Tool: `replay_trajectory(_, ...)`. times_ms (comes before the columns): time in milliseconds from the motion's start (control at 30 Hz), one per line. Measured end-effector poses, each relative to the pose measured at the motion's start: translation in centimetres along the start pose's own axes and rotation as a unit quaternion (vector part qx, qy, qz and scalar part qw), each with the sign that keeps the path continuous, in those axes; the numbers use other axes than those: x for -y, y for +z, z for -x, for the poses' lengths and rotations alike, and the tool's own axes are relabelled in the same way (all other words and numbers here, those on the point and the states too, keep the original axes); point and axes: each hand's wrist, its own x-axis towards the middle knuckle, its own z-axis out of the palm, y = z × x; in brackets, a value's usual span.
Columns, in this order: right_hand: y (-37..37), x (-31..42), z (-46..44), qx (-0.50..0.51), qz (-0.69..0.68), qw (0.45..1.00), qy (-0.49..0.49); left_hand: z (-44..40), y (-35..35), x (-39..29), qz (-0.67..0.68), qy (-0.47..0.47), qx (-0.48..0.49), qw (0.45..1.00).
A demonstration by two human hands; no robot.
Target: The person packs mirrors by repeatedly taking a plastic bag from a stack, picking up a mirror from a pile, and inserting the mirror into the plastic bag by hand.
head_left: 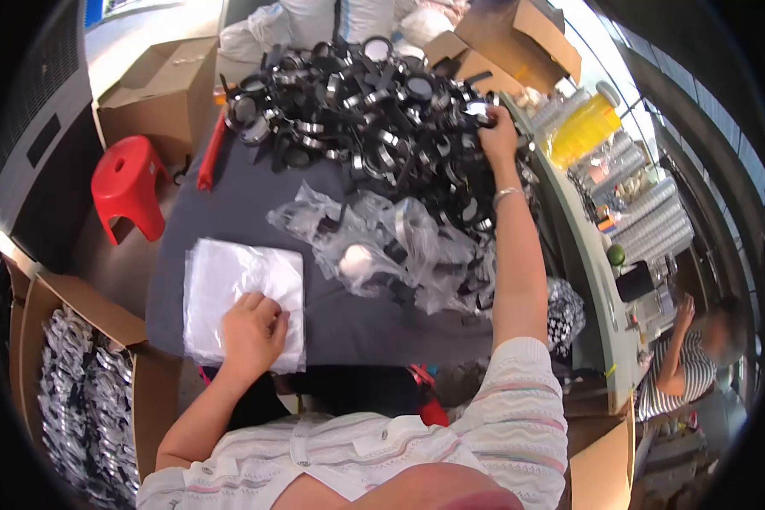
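Box (pixel 155 399) of cardboard at lower left of the frame, packed with plastic-wrapped pieces (pixel 81 408). Higher, at middle left, a red stool (pixel 127 183). Next, along the edge of the dark-covered worktop (pixel 229 204), a red tube (pixel 212 153), long axis up the frame with a lean to the right. Left of centre, a near-square stack of clear bags (pixel 204 297), lying flat, sides roughly up the frame. On top, the left hand (pixel 251 331), fingers bent; cannot tell whether open or closed on a bag. At centre, crumpled loose plastic (pixel 421 255). Across the upper middle, a heap of black-and-silver pieces (pixel 340 110), pointing every which way, any lettering too small to read. At the heap's right side, the right hand (pixel 499 140), fingertips at a bright-faced piece (pixel 476 109), bright end leftward; cannot tell whether gripping or just touching. Farther right, a yellow bundle (pixel 585 132), silvery stacks (pixel 650 221), and at the far right a person (pixel 680 365) in stripes.
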Motion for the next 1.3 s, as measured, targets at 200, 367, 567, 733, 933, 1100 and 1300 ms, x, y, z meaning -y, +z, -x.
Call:
replay_trajectory(200,0.0,4.6,4.3,0.076,0.038,0.992,-0.094,0.1,0.2,0.3,-0.008,0.026,-0.019,0.999)
replay_trajectory(367,-0.7,8.7,6.0,0.113,0.094,0.987,-0.063,0.3,0.5,0.6,-0.014,0.026,-0.026,0.999)
replay_trajectory(567,0.3,8.7,5.6,0.044,0.157,0.986,-0.034,0.4,0.6,0.7,-0.015,0.029,-0.025,0.999)
replay_trajectory(733,-0.3,10.5,5.8,-0.01,0.097,0.986,0.139,0.4,0.4,0.5,-0.012,0.027,-0.026,0.999)
replay_trajectory(933,1.6,9.4,4.8,0.039,0.149,0.978,0.143,0.3,0.4,0.4,-0.004,0.009,-0.012,1.0)
replay_trajectory(1100,2.2,10.3,3.6,0.052,-0.134,0.969,0.202,0.9,0.6,0.6,-0.026,-0.001,0.012,1.0)
replay_trajectory(1300,4.2,7.0,-0.3,-0.058,-0.082,0.985,0.141,0.6,0.9,0.8,-0.035,0.022,-0.002,0.999)
